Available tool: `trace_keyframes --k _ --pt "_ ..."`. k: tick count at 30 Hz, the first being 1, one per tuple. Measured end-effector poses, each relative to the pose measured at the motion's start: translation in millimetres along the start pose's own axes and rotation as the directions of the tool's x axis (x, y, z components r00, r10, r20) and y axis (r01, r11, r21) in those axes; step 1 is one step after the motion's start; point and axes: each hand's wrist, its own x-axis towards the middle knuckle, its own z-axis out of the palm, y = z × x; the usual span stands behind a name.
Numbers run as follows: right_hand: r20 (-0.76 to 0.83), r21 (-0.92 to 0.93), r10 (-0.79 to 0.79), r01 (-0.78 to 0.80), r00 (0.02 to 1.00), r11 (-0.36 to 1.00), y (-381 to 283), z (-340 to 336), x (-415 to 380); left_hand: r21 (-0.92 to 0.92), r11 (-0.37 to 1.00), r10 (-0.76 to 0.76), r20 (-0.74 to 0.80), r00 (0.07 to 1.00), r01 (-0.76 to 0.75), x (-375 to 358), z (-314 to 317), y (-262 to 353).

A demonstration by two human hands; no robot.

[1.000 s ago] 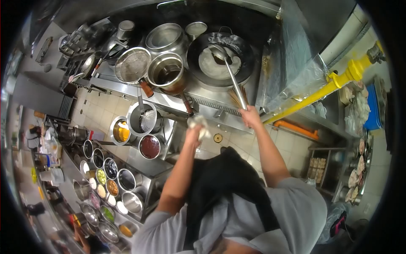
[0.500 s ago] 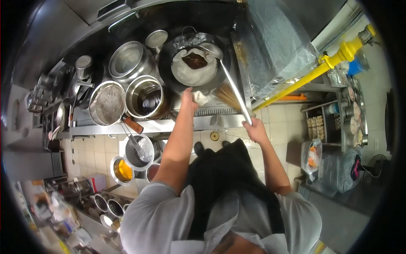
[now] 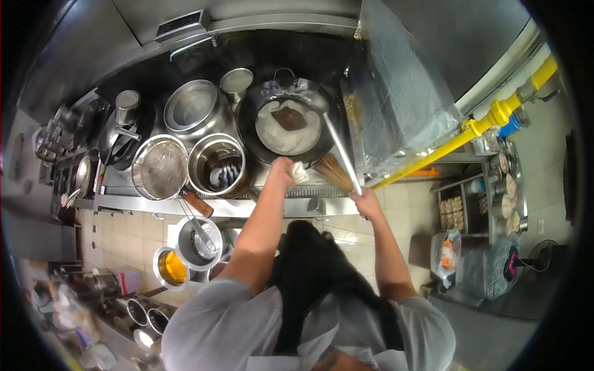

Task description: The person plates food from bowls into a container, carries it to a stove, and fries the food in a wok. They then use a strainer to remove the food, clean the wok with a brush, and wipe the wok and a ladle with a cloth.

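My left hand (image 3: pixel 282 170) is closed on a folded white cloth (image 3: pixel 299 173) at the near rim of a large dark wok (image 3: pixel 249 133). Whether the cloth wraps a wok handle there is hidden. My right hand (image 3: pixel 367 205) grips the end of a long-handled metal ladle (image 3: pixel 340 145). The ladle's bowl rests at the far right inside the wok, blending into pale froth. Greyish, foamy liquid (image 3: pixel 288 141) fills the wok's middle, with a brown patch (image 3: pixel 289 119) showing through. Between my hands, a straw wok brush (image 3: pixel 334 172) lies beside the wok.
Left of the wok stand a steel pot (image 3: pixel 216 162), a strainer (image 3: pixel 159 167) with a wooden handle, and a lidded pot (image 3: pixel 191 106). A foil-covered panel (image 3: pixel 402 99) and a yellow pipe (image 3: pixel 445 139) border the right. Below left sits a bowl of orange liquid (image 3: pixel 172 267).
The whole view has shifted, so the stove sits lower in the frame. The brown patch looks paler and slightly different in shape. Both hands keep their holds.
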Motion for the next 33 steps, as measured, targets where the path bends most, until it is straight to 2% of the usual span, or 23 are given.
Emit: trace_keyframes --k 1,3,5,6,7,9,10,11,12,13,15,17,19,22,24,25,27,29,33 --pt "-0.003 -0.010 -0.009 0.009 1.000 1.000 -4.0 -4.6 9.3 0.001 1.000 0.003 0.046 0.999 -0.003 17.9 -5.9 -0.8" --pt "0.285 0.211 0.097 -0.161 0.954 0.964 -7.7 -1.8 15.9 0.048 0.999 0.014 0.032 0.999 -0.015 53.0 -30.0 2.6" --pt "0.296 0.199 0.097 -0.161 0.950 0.967 18.3 4.2 34.7 0.084 0.995 0.041 0.133 0.990 -0.052 65.8 -20.0 -3.6" --pt "0.258 0.213 0.080 -0.137 0.963 0.967 8.6 -4.4 38.4 0.013 1.000 -0.026 0.168 0.986 0.024 49.0 -5.8 -8.0" --pt "0.262 0.265 0.036 -0.108 0.964 0.958 1.4 -3.1 34.5 -0.021 0.999 -0.045 0.120 0.992 0.048 49.8 -3.2 -8.6" --pt "0.291 0.309 -0.003 -0.091 0.957 0.947 -13.3 5.8 23.6 0.108 0.994 0.018 -0.051 0.999 -0.012 52.5 -11.6 -4.7" --pt "0.167 0.210 -0.022 -0.014 0.986 0.978 -29.5 3.5 26.3 0.092 0.996 0.025 -0.055 0.998 -0.020 72.0 -20.9 -4.8" --pt "0.042 0.096 -0.062 0.057 0.997 0.994 -48.5 -2.4 31.6 0.081 0.981 0.175 0.020 0.984 -0.176 105.3 -29.9 -5.0" --pt "-0.016 -0.002 -0.100 0.100 0.995 0.995 -68.2 -11.4 34.6 0.055 0.944 0.319 0.088 0.944 -0.324 123.1 -38.0 -10.1" --pt "-0.067 -0.104 -0.149 0.142 0.987 0.984 -87.4 -20.1 43.1 0.029 0.944 0.326 0.080 0.942 -0.329 116.1 -38.6 -18.0" --pt "-0.171 -0.456 -0.338 0.230 0.925 0.860 -107.5 -33.7 75.7 0.036 0.894 0.446 0.038 0.894 -0.448 90.9 -30.9 -27.3" --pt "-0.207 -0.549 -0.456 0.283 0.866 0.786 -125.8 -46.0 108.9 0.099 0.865 0.492 0.033 0.870 -0.493 85.4 -31.6 -36.6" --pt "-0.209 -0.517 -0.407 0.252 0.889 0.818 -156.9 -55.1 131.4 -0.013 0.884 0.467 0.044 0.883 -0.467 64.9 -23.8 -51.2" --pt "-0.158 -0.661 -0.479 0.268 0.863 0.701 -188.1 -66.2 170.2 -0.007 0.869 0.494 0.066 0.867 -0.494 81.9 -27.6 -65.2" --pt "-0.101 -0.736 -0.515 0.285 0.851 0.615 -207.8 -72.7 184.6 -0.030 0.853 0.522 0.011 0.853 -0.521 42.7 -11.9 -78.9" --pt "-0.063 -0.750 -0.499 0.288 0.865 0.595 -217.3 -75.0 188.0 -0.045 0.838 0.543 -0.036 0.839 -0.544 26.2 -6.1 -84.7" --pt "-0.008 -0.776 -0.481 0.298 0.877 0.556 -237.6 -77.5 182.6 -0.019 0.845 0.533 -0.058 0.844 -0.535 45.4 -12.7 -89.4" --pt "0.056 -0.812 -0.472 0.315 0.880 0.491 -248.0 -81.8 191.6 -0.055 0.877 0.478 0.003 0.878 -0.477 26.6 -6.2 -95.6" --pt "0.127 -0.856 -0.465 0.333 0.876 0.394 -270.9 -91.6 184.2 -0.074 0.863 0.500 -0.007 0.866 -0.499 1.4 8.2 -108.7"
